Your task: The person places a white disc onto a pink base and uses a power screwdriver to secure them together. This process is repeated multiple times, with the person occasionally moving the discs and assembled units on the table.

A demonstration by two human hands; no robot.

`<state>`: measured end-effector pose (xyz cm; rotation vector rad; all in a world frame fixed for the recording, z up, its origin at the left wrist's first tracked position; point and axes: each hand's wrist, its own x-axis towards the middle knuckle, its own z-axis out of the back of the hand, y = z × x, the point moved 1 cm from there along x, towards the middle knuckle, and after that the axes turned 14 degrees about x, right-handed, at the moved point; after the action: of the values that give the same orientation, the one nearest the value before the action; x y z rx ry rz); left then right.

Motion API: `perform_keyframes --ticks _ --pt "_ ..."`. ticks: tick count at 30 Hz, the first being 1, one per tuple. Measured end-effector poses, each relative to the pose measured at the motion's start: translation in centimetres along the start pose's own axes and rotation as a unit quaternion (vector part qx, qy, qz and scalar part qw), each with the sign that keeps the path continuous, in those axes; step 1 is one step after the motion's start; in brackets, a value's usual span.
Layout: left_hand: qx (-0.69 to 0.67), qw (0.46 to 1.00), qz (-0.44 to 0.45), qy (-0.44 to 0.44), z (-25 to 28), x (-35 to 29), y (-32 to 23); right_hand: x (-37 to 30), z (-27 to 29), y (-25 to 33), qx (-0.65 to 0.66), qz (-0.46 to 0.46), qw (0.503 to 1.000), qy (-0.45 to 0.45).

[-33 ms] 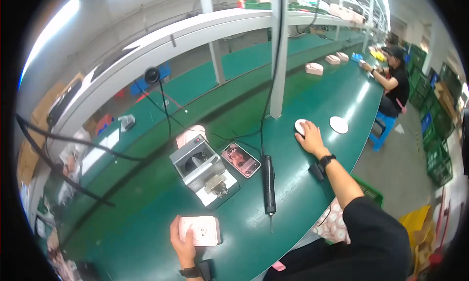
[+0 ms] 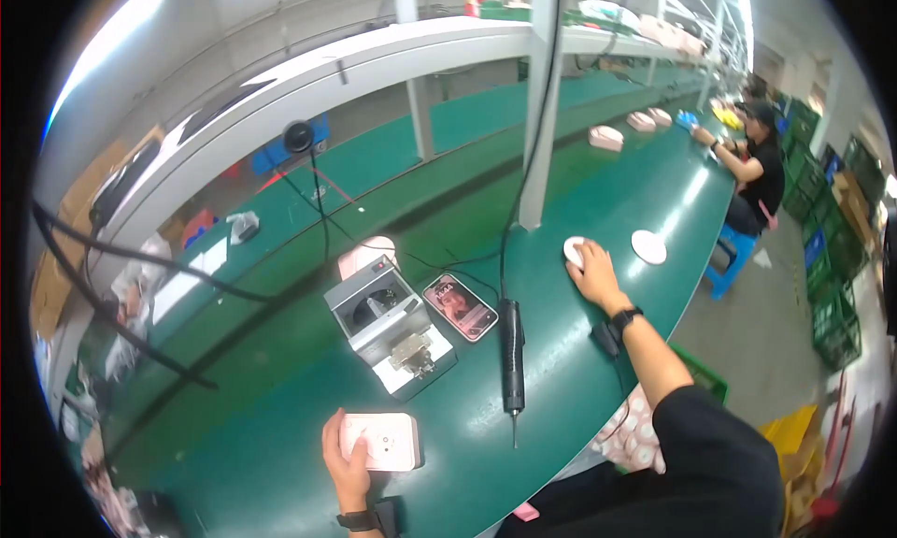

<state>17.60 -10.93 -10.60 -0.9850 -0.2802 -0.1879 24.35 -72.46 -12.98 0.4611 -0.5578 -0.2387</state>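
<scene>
At the green bench [image 2: 598, 370] my left hand [image 2: 348, 463] curls closed around the edge of a pale pink plate [image 2: 381, 442], rigid, light and slick-looking plastic best gripped by its rims, while my right hand [image 2: 593, 274] rests cupped over a white disc [image 2: 574, 250]

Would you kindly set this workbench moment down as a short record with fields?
Setting: long green bench on an assembly line
Left hand: grips a white square housing at the near edge
Right hand: rests on a white round part
Between the hands: electric screwdriver, phone, grey machine
Beyond the right hand: white disc
Far end: a seated co-worker
</scene>
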Motion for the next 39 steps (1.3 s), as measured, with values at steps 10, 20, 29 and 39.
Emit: perform_keyframes --ticks 10,20,29,39 --pt "0.001 0.993 -0.004 0.118 -4.0 -3.4 -5.9 -11.5 9.2 13.4 0.409 -0.095 0.893 0.16" --pt "0.1 0.965 -0.12 0.212 -6.1 -3.8 -8.7 -15.1 5.5 26.7 0.294 0.334 0.841 0.308" --pt "0.112 0.967 -0.124 0.193 -5.6 -4.6 -8.3 -18.4 5.3 28.9 0.349 0.297 0.819 0.344" --pt "0.132 0.962 -0.15 0.185 -5.5 -4.4 -8.2 -20.4 7.0 27.1 0.234 0.291 0.896 0.239"
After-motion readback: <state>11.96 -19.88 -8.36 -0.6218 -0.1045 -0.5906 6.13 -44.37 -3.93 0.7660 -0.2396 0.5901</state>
